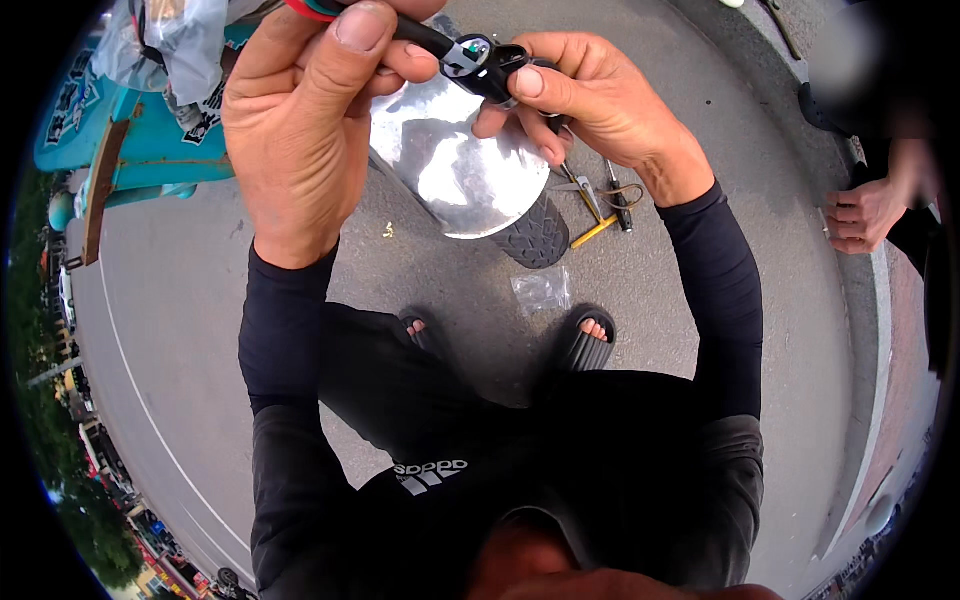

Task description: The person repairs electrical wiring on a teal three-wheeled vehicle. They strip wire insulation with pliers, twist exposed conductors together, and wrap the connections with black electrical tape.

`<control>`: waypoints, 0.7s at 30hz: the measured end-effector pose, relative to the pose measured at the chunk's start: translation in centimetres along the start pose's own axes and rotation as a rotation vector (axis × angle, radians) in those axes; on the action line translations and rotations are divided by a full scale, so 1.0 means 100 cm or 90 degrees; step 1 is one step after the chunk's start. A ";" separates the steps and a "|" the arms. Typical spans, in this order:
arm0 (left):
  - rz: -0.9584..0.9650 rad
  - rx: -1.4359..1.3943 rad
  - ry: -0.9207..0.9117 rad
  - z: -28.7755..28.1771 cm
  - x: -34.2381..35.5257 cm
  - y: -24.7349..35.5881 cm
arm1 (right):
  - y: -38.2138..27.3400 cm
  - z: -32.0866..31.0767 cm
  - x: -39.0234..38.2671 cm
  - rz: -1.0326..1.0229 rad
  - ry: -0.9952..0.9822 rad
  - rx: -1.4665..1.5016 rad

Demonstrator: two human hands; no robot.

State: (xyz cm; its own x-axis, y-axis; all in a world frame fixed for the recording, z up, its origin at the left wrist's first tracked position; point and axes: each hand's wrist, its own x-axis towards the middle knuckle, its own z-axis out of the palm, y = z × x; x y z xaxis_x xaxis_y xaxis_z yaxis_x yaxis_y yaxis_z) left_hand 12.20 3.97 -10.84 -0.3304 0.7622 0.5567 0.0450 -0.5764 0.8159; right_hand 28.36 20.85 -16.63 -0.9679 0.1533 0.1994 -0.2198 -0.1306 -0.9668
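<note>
My left hand [300,130] is closed around a black sheathed cable [424,38], its thumb lying along the top; a red strand shows above the thumb. From the cable's right end, a grey tip reaches into a small, round black part [472,56] with a bit of green inside. That glossy black part is pinched between the thumb and fingers of my right hand [610,105]. What the part belongs to, I cannot make out. Just below both hands sits a shiny metal mudguard [455,160] over a treaded black tyre [535,235].
Right of the tyre lie a yellow-handled tool [594,232], pliers [578,186] and a black-handled screwdriver [622,210]. A clear plastic bag [541,290] lies near my sandals. Teal bodywork [165,160] stands left, with plastic-wrapped items above. Another person's hand [862,214] is by the kerb.
</note>
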 end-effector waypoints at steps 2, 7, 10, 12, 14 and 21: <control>0.003 0.092 -0.023 -0.025 -0.006 -0.002 | -0.001 -0.020 -0.007 -0.100 -0.030 -0.201; -0.056 0.163 0.064 -0.029 0.001 0.012 | 0.097 -0.122 -0.065 0.269 0.374 -0.371; -0.062 0.086 0.002 -0.014 0.008 0.013 | 0.201 -0.117 -0.119 0.625 0.198 -0.405; -0.084 0.045 -0.007 -0.011 0.010 0.012 | 0.257 -0.074 -0.148 0.664 0.128 -0.345; -0.073 0.059 -0.010 -0.008 0.010 0.008 | 0.289 -0.045 -0.160 0.605 0.023 -0.352; -0.156 0.130 0.089 0.009 -0.005 0.006 | 0.278 -0.099 -0.153 0.330 -0.015 -1.107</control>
State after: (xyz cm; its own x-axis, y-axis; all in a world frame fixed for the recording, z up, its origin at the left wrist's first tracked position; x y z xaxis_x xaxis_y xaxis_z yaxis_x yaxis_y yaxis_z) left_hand 13.21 3.51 -10.54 -0.4798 0.8147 0.3256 0.1319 -0.2999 0.9448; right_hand 38.32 24.57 -48.12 -0.8938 0.4202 -0.1565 0.4206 0.9067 0.0322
